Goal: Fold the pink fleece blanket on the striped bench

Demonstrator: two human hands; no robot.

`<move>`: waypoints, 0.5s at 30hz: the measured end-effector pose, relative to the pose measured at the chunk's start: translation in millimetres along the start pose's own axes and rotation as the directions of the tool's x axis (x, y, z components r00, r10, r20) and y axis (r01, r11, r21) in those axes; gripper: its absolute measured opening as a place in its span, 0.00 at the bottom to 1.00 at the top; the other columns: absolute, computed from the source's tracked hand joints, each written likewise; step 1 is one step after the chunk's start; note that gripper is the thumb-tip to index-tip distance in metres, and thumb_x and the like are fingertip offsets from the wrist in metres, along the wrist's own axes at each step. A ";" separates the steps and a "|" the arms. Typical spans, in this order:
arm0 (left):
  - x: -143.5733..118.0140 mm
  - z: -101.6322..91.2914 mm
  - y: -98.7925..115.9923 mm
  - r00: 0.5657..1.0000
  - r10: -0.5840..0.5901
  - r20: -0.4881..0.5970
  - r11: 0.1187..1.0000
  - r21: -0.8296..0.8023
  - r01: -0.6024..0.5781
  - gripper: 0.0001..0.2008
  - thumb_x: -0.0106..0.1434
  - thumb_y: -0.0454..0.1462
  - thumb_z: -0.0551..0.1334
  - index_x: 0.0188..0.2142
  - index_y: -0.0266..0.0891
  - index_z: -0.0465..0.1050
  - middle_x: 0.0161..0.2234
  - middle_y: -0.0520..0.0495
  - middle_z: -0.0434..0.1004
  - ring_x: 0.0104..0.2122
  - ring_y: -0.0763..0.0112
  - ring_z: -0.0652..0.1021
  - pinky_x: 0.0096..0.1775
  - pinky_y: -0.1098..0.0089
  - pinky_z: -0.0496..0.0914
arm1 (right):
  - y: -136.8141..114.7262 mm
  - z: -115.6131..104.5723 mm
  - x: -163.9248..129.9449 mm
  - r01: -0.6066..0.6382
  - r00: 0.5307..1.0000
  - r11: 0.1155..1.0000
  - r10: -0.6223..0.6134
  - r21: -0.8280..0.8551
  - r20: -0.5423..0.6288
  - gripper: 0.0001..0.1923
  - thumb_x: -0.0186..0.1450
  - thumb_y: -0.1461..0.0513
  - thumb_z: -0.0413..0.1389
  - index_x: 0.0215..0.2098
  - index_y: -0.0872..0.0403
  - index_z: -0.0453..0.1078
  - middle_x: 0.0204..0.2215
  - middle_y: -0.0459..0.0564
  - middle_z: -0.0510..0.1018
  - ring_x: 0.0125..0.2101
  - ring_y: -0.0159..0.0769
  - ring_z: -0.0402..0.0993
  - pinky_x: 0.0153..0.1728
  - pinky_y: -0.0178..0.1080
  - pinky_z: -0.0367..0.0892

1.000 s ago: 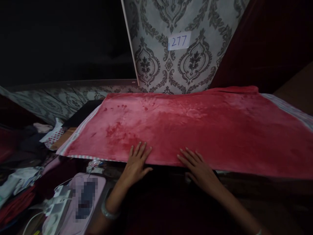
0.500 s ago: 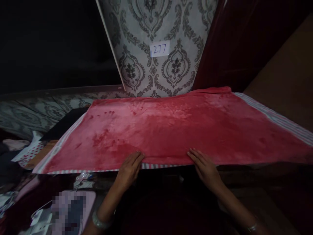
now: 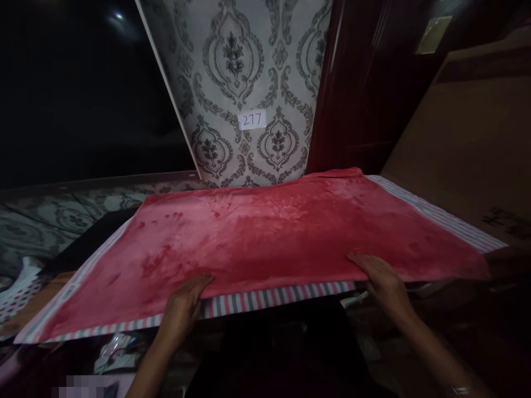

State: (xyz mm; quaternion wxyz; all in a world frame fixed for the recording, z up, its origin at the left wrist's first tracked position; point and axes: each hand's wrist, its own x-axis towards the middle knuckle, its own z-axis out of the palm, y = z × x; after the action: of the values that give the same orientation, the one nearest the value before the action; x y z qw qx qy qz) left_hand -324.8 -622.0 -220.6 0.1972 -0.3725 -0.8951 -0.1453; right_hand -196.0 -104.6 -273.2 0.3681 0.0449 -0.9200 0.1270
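Cloth (image 3: 257, 237): red, spread wide ahead of both hands, its far side near the patterned wall (image 3: 234, 61).
Striped band (image 3: 265, 298): shows along the near edge between our hands.
Left hand (image 3: 187, 304): fingers together, nearly straight, lying over the near edge; we cannot tell whether the thumb pinches from below.
Right hand (image 3: 381, 282): also on the near edge, fingers together, loosely bent; its thumb is hidden, so we cannot tell its hold either.
Band between the hands: we judge it best worked with both hands moving evenly, fingers flat and pressure light, lest one side drag or a wrinkle gather.
Cardboard box (image 3: 468, 132): beyond the right hand, to its right; we cannot see inside.
Red-dotted white item (image 3: 19, 293): well left of the left hand; perhaps a bag, contents unclear to us.
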 end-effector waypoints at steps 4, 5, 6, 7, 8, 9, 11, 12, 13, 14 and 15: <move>-5.1 -20.1 6.5 0.997 0.047 -0.065 0.998 0.043 -0.045 0.29 0.57 0.28 0.51 0.55 0.46 0.75 0.52 0.48 0.81 0.50 0.63 0.81 0.51 0.63 0.77 | -6.0 -19.2 -3.2 -0.014 1.000 1.000 0.014 0.010 -0.020 0.38 0.57 0.72 0.45 0.63 0.46 0.69 0.52 0.49 0.79 0.52 0.44 0.76 0.55 0.50 0.72; -8.7 -22.0 9.0 0.994 0.079 -0.079 0.995 0.063 -0.074 0.28 0.58 0.28 0.51 0.55 0.46 0.75 0.51 0.48 0.81 0.49 0.64 0.81 0.50 0.65 0.78 | -7.0 -21.3 -8.0 -0.016 1.000 1.000 0.017 0.016 -0.020 0.38 0.57 0.72 0.45 0.63 0.45 0.69 0.52 0.48 0.79 0.52 0.43 0.76 0.55 0.50 0.72; -12.7 -22.5 11.6 0.990 0.111 -0.086 0.991 0.081 -0.104 0.28 0.59 0.28 0.51 0.55 0.46 0.75 0.51 0.48 0.81 0.48 0.65 0.82 0.49 0.66 0.78 | -7.5 -22.0 -13.8 -0.023 0.999 0.999 0.024 0.022 -0.023 0.38 0.57 0.72 0.45 0.63 0.44 0.68 0.52 0.48 0.79 0.52 0.43 0.77 0.54 0.50 0.73; -16.7 -21.5 14.1 0.986 0.139 -0.088 0.987 0.094 -0.130 0.27 0.59 0.28 0.52 0.55 0.46 0.75 0.50 0.48 0.82 0.47 0.66 0.82 0.49 0.68 0.78 | -7.6 -21.6 -20.1 -0.026 0.999 0.999 0.026 0.028 -0.028 0.38 0.58 0.72 0.44 0.64 0.44 0.68 0.52 0.47 0.79 0.51 0.43 0.77 0.54 0.49 0.73; -20.4 -19.3 16.5 0.983 0.159 -0.086 0.983 0.102 -0.151 0.27 0.60 0.28 0.52 0.55 0.46 0.75 0.50 0.48 0.82 0.47 0.66 0.82 0.48 0.69 0.78 | -7.4 -20.1 -26.5 -0.023 0.999 0.999 0.024 0.033 -0.036 0.39 0.58 0.72 0.44 0.64 0.43 0.67 0.52 0.47 0.79 0.51 0.43 0.77 0.53 0.49 0.74; -23.7 -16.1 18.4 0.981 0.175 -0.082 0.980 0.106 -0.166 0.27 0.60 0.28 0.52 0.55 0.46 0.75 0.49 0.47 0.82 0.47 0.67 0.82 0.48 0.69 0.78 | -6.7 -18.0 -32.5 -0.012 0.999 0.999 0.014 0.036 -0.046 0.39 0.59 0.72 0.44 0.65 0.42 0.65 0.53 0.46 0.79 0.51 0.42 0.77 0.52 0.48 0.74; -28.7 -7.9 20.4 0.981 0.181 -0.072 0.978 0.119 -0.172 0.26 0.61 0.28 0.52 0.54 0.46 0.76 0.50 0.46 0.82 0.47 0.66 0.82 0.49 0.68 0.78 | -4.5 -12.8 -42.4 0.021 0.998 0.999 -0.019 0.034 -0.055 0.41 0.59 0.72 0.43 0.68 0.41 0.60 0.54 0.45 0.78 0.52 0.42 0.77 0.51 0.47 0.75; -30.7 -3.7 20.3 0.984 0.168 -0.065 0.979 0.130 -0.158 0.26 0.61 0.28 0.52 0.55 0.46 0.76 0.51 0.46 0.81 0.48 0.65 0.82 0.49 0.66 0.78 | -2.8 -10.2 -46.4 0.035 0.998 0.999 -0.033 0.029 -0.048 0.42 0.60 0.72 0.43 0.70 0.40 0.57 0.55 0.45 0.77 0.52 0.42 0.77 0.51 0.48 0.75; -32.8 0.0 19.3 0.988 0.143 -0.054 0.981 0.143 -0.134 0.26 0.60 0.28 0.53 0.55 0.46 0.76 0.52 0.45 0.81 0.50 0.64 0.81 0.51 0.65 0.77 | -0.5 -7.7 -50.4 0.041 0.999 0.999 -0.040 0.023 -0.035 0.43 0.60 0.72 0.43 0.71 0.39 0.54 0.55 0.45 0.77 0.52 0.43 0.76 0.51 0.48 0.75; -35.3 2.8 17.4 0.993 0.108 -0.039 0.983 0.155 -0.101 0.28 0.59 0.27 0.53 0.56 0.45 0.75 0.53 0.45 0.80 0.51 0.63 0.80 0.52 0.62 0.76 | 2.6 -5.4 -54.6 0.043 0.999 0.999 -0.043 0.019 -0.019 0.43 0.60 0.72 0.43 0.71 0.37 0.52 0.55 0.45 0.76 0.53 0.44 0.76 0.50 0.50 0.76; -38.4 4.4 14.3 0.998 0.065 -0.021 0.984 0.166 -0.061 0.30 0.57 0.27 0.53 0.56 0.45 0.75 0.54 0.44 0.79 0.53 0.62 0.79 0.54 0.60 0.75 | 6.5 -3.0 -59.5 0.043 0.999 0.999 -0.043 0.021 -0.004 0.43 0.61 0.71 0.44 0.72 0.36 0.50 0.56 0.45 0.76 0.53 0.45 0.76 0.49 0.51 0.76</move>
State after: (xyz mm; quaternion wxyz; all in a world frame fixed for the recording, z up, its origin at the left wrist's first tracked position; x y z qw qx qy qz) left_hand -290.7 -633.9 -240.6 0.2437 -0.3810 -0.8892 -0.0690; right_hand -152.0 -98.2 -313.4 0.3718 0.0684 -0.9168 0.1287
